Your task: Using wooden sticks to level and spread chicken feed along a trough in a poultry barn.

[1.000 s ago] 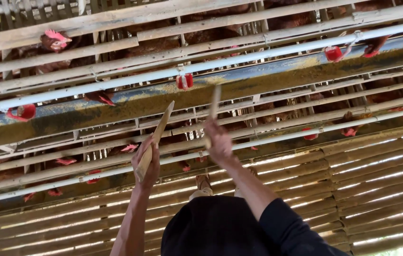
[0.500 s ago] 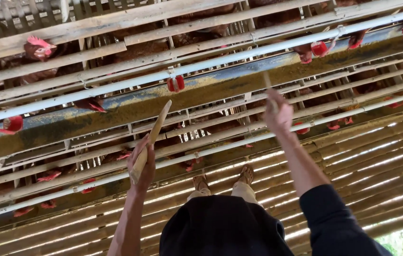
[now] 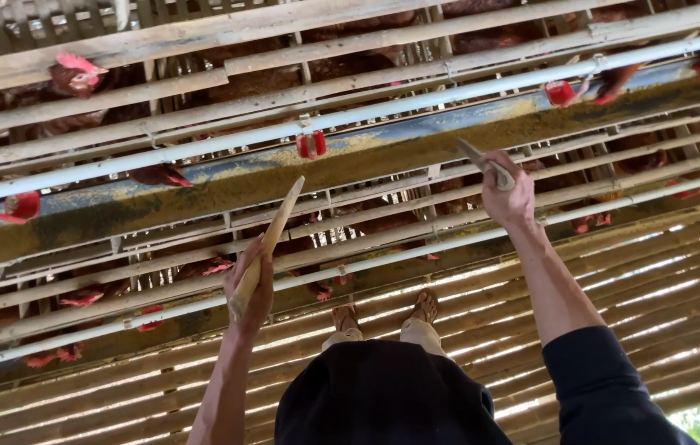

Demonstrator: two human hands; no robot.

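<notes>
In the head view, the left hand (image 3: 249, 290) has its fingers clamped round the lower end of a flat wooden stick (image 3: 267, 247), which slants up toward the feed trough (image 3: 201, 191) but stops just short of it. The right hand (image 3: 508, 191) is raised higher, fingers closed on a second, greyish stick (image 3: 480, 161) whose tip lies at the trough's lip, over the yellowish feed (image 3: 383, 156). Brown hens (image 3: 78, 78) push their heads through the bamboo slats above, and red drinker cups (image 3: 311, 145) hang from a white pipe (image 3: 449, 92) just beside the feed line. Levelling the feed looks like the step in hand; to do it well, I judge the right stick should run flat along the trough, not dig, so nothing spills over the lip onto the slatted floor (image 3: 679, 272) where the sandalled feet (image 3: 384, 311) stand. Keep both blades clear of the cups and the pecking heads, and bring the left stick in low to take the next stretch.
</notes>
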